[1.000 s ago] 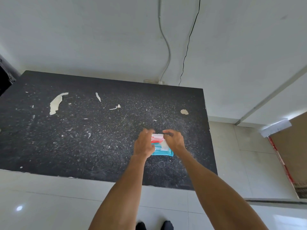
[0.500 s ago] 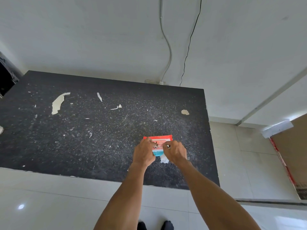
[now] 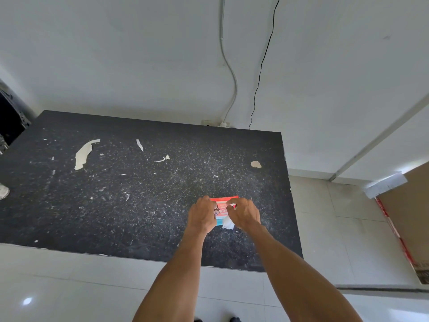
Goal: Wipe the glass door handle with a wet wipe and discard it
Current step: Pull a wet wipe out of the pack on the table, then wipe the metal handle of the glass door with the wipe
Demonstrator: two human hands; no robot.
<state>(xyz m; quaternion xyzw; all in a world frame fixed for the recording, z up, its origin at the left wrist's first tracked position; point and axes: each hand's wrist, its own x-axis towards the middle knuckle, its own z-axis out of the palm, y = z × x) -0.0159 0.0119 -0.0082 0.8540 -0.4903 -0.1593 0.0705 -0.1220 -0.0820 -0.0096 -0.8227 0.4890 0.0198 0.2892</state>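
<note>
Under the palm of our right hand (image 3: 246, 213), a white wet wipe (image 3: 228, 224) pokes out, seemingly held there while the curled fingers (image 3: 239, 201) sit at the flap of the wet wipe pack (image 3: 223, 204). Our left hand (image 3: 201, 216) grips the pack's left edge, steadying it on the black speckled surface (image 3: 139, 205), near its right front corner. If that wipe drags across the gritty, paint-flecked top, we reckon it could soil before reaching the glass door handle, which is out of view.

Scuffed black table (image 3: 116, 205) — wipes pack (image 3: 224, 206); paint flakes (image 3: 84, 153)
</note>
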